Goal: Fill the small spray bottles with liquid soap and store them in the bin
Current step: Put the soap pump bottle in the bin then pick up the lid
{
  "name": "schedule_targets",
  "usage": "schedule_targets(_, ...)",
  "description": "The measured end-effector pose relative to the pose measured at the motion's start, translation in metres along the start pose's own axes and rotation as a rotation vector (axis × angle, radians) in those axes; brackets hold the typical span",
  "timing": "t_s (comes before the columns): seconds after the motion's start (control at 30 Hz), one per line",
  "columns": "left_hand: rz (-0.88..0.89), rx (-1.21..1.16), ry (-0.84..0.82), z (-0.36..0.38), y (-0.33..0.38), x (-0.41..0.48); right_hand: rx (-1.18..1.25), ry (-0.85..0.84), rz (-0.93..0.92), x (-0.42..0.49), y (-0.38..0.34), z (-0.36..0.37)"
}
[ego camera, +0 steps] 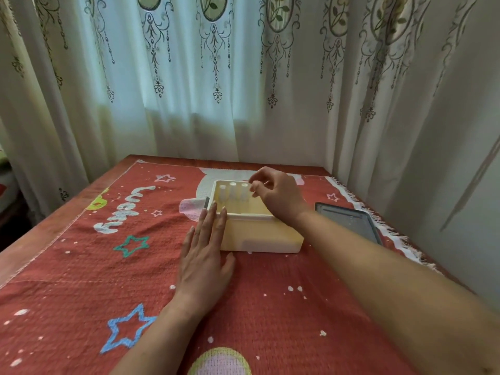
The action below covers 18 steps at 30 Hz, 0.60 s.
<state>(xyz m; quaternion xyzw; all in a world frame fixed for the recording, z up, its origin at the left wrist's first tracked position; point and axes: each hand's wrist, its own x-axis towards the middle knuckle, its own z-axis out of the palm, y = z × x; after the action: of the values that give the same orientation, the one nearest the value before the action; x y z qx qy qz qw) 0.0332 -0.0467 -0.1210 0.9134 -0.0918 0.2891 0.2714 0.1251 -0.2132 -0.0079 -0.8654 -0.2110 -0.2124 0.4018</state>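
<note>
A cream plastic bin (pixel 259 236) sits on the red patterned cloth near the table's middle. Three small white spray bottles (pixel 233 192) stand upright in a row along its far inner wall. My left hand (pixel 203 255) lies flat with straight fingers against the bin's left side, fingertips at the rim. My right hand (pixel 276 194) hovers over the bin's far right part, fingers loosely curled just right of the bottles. I cannot tell whether it holds or touches anything.
A grey lid or tray (pixel 349 221) lies flat to the right of the bin, near the cloth's fringed edge. Patterned curtains hang close behind the table. The wooden table edge (pixel 40 234) shows at the left.
</note>
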Motion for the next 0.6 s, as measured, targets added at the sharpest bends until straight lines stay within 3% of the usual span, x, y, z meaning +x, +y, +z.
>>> schedule_targets(0.17,-0.014,-0.036,0.021,-0.002,0.004,-0.001,0.034,0.357,-0.118,-0.062,0.016,-0.021)
schedule_targets(0.27,-0.017,-0.069,0.071,-0.004,0.007,-0.001,-0.016,0.431,-0.083,-0.088,0.043,-0.033)
schedule_targets(0.47,-0.043,-0.136,0.119,-0.007,0.012,-0.001,-0.139,0.387,0.266,-0.103,0.111,-0.071)
schedule_targets(0.6,-0.038,-0.194,0.142,-0.007,0.012,0.003,-0.36,0.08,0.386,-0.113,0.134,-0.084)
